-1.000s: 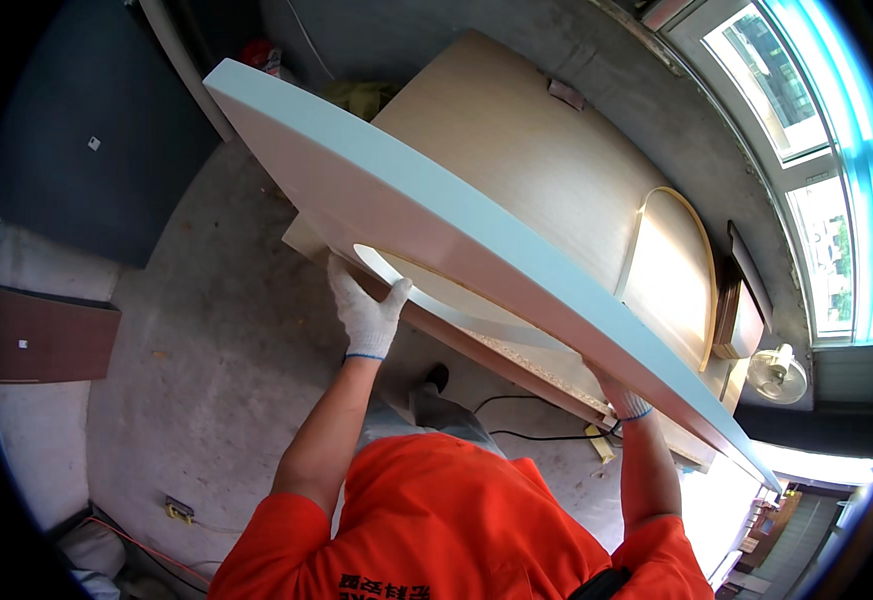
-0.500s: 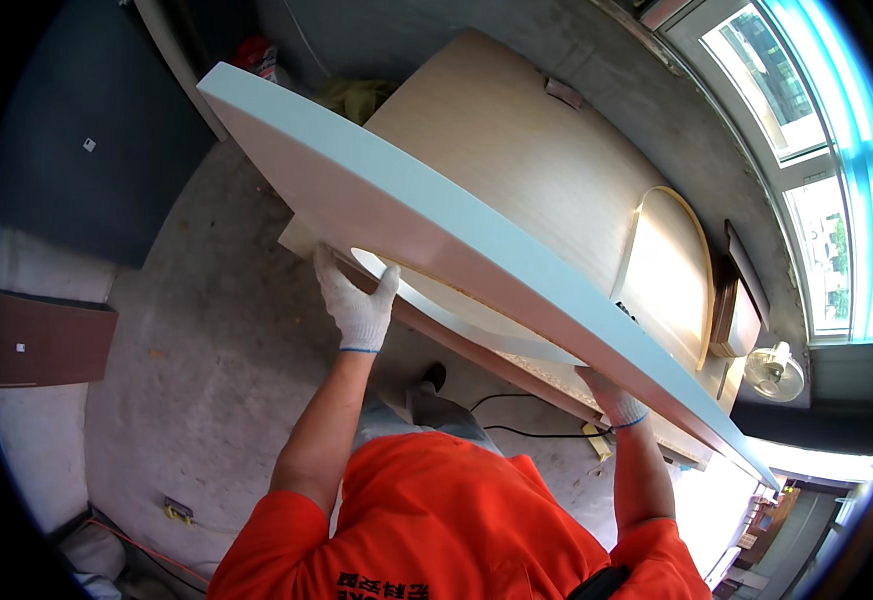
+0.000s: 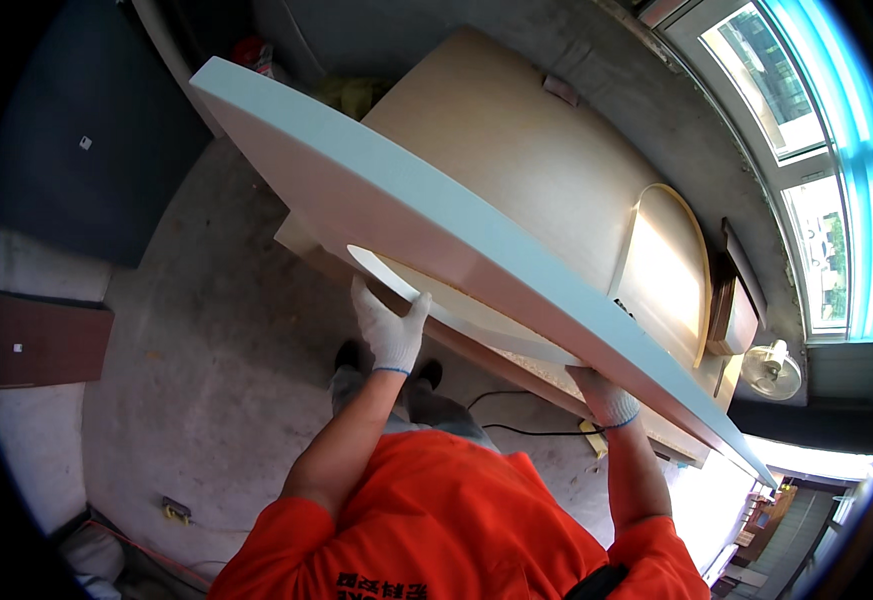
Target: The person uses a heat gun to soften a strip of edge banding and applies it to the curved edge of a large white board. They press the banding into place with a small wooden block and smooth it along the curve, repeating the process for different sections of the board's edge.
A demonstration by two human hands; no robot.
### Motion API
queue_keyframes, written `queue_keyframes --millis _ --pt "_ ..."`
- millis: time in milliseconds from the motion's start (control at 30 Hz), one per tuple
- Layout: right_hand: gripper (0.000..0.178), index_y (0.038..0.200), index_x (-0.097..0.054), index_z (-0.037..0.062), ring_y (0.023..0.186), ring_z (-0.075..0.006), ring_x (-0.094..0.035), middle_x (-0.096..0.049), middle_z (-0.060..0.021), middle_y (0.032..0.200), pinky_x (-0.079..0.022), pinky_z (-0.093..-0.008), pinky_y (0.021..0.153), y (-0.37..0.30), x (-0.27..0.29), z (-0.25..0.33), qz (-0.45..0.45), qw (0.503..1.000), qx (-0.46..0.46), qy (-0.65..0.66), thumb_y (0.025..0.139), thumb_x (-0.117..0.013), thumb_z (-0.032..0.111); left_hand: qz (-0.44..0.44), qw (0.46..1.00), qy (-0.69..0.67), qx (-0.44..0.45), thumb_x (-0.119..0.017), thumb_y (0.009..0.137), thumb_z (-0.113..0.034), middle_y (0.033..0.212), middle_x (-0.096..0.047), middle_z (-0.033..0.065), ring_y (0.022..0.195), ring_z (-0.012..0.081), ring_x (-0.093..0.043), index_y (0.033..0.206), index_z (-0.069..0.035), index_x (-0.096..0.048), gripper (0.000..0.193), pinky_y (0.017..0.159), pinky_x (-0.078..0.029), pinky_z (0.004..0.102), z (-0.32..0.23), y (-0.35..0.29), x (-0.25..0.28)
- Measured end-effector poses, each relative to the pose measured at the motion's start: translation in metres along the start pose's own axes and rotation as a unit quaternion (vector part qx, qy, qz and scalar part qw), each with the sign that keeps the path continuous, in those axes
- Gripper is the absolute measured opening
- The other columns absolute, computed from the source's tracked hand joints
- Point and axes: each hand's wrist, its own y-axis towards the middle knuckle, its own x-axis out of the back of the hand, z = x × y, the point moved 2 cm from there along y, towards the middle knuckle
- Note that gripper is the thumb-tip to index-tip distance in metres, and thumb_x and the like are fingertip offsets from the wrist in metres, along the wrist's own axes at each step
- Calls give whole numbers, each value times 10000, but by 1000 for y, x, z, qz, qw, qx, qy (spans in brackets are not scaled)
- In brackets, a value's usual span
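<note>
A large thick board [image 3: 386,195] with a pale edge stands tilted across a workbench, and a curved cutout opens along its near side. A white flexible strip [image 3: 381,268], looking like edge banding, bends along that cutout; its left end curves free of the board. My gloved left hand [image 3: 393,330] is closed around the strip, thumb on the upper side and fingers beneath. Farther right, my gloved right hand [image 3: 606,397] is pressed to the strip at the cutout's right part, below the board's edge. The right fingertips are partly hidden by the strip and board.
Behind the board lies a broad tan panel [image 3: 496,120] with a curved strip loop [image 3: 701,240] on it. A small fan [image 3: 771,370] stands at the right by the window. Dark cables [image 3: 516,430] hang below the bench. A dark panel [image 3: 86,140] leans at the left.
My left hand has moved right and a little nearer to me along the strip. My right hand has shifted slightly left. Both my shoes now show below the bench.
</note>
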Motion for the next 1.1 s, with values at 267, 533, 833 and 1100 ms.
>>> queue_keyframes --millis 267,533,833,1100 --pt "167 947 -779 96 741 -323 -714 -721 -98 815 -561 -426 679 11 10 18 30 999 -14 18 833 -768 219 73 995 -20 58 -799 979 -379 968 -715 191 886 378 -703 1055 1 -692 403 813 -544 494 31 -15 13" --pt "392 916 -794 92 682 -299 -680 -689 -87 766 -531 -427 641 -9 -3 -3 40 998 8 -37 783 -873 452 127 991 34 0 -681 1055 -425 771 -695 206 748 435 -695 860 -41 -717 432 688 -527 514 13 -1 4" --pt "507 991 -785 84 760 -275 -679 -701 -99 852 -533 -417 682 -15 -4 5 139 988 -70 -10 770 -915 521 106 993 41 0 -692 1039 -459 726 -696 197 717 430 -701 795 -39 -699 486 684 -537 523 23 1 -2" --pt "523 1099 -770 80 873 -257 -691 -726 -111 970 -551 -405 753 -20 -27 -18 219 968 -119 -21 808 -916 489 94 993 69 7 -751 982 -499 712 -695 172 692 418 -695 759 -56 -681 501 670 -538 531 22 3 1"
